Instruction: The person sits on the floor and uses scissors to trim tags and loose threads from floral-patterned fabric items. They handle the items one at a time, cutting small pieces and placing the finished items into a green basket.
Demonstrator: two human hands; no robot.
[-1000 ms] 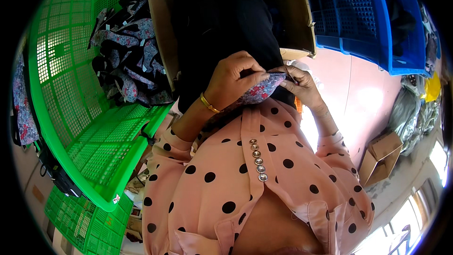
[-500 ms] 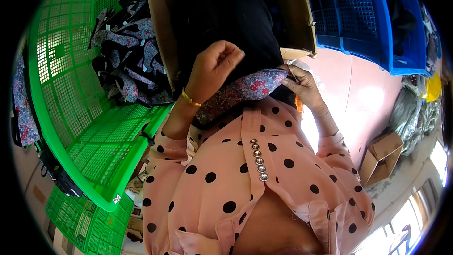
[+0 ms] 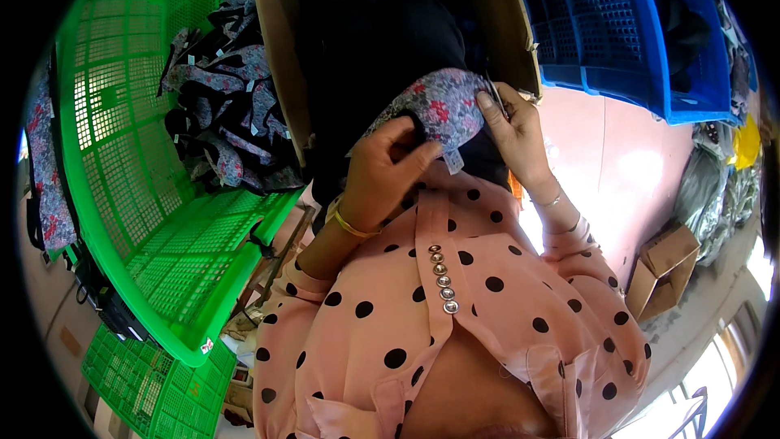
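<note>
A grey floral fabric piece [image 3: 447,110] with red flowers and dark edging is held up over my black-clothed lap. My left hand [image 3: 386,172] pinches its near left edge between thumb and fingers. A small white label [image 3: 452,160] hangs from the piece beside that thumb. On the other side, my right hand [image 3: 517,132] is closed at the piece's right edge. A slim dark thing [image 3: 492,91] sticks up from the right fingers; its kind cannot be made out. The underside of the piece is hidden.
A large green plastic crate [image 3: 122,195] on my left holds a heap of similar floral pieces [image 3: 231,106]. An open cardboard box [image 3: 280,41] stands ahead of me. At right are a blue crate [image 3: 589,81], a small cardboard carton [image 3: 662,272] and plastic bags [image 3: 703,195].
My left hand has come down and right from above the cloth and taken hold of its edge. The floral piece has been turned and raised, and its white label now shows.
</note>
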